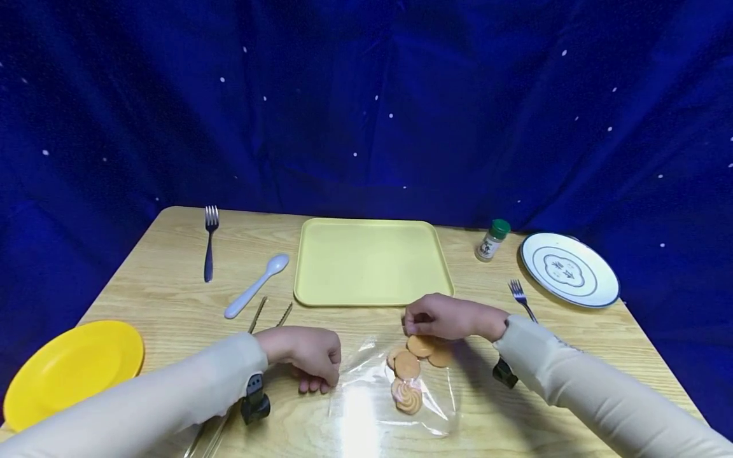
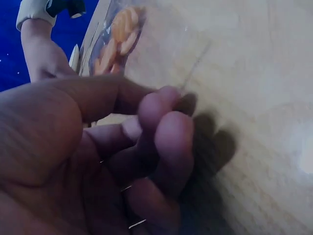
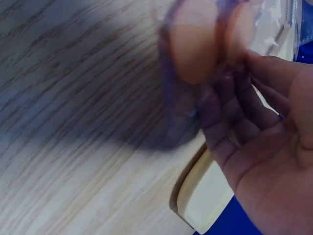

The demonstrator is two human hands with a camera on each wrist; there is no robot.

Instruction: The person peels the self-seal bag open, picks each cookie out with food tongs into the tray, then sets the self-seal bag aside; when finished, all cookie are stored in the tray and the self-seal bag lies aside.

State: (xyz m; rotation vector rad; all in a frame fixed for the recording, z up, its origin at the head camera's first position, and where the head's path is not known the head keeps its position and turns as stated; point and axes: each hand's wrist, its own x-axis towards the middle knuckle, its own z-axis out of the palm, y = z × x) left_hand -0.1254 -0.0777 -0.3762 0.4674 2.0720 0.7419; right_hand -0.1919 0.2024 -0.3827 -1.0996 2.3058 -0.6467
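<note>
A clear plastic bag [image 1: 366,375] lies on the wooden table in front of the person. Inside it are several round biscuits [image 1: 407,366], tan and flat; the nearest biscuit [image 1: 409,399] shows a swirl pattern. At the bag's left edge, the left hand [image 1: 315,356] pinches the film between thumb and fingertips, as the left wrist view shows up close. The right hand [image 1: 443,315] grips the far end of the bag, just past the biscuits. Blurred biscuits [image 3: 195,44] sit close to its fingertips in the right wrist view.
Beyond the hands lies a pale yellow tray [image 1: 372,264]. Metal tongs [image 1: 259,315] lie under the left forearm, near a light spoon [image 1: 258,286], a fork [image 1: 209,245] and a yellow plate [image 1: 74,369]. Rightward are a green-capped shaker [image 1: 491,242], another fork [image 1: 521,298] and a white plate [image 1: 601,280].
</note>
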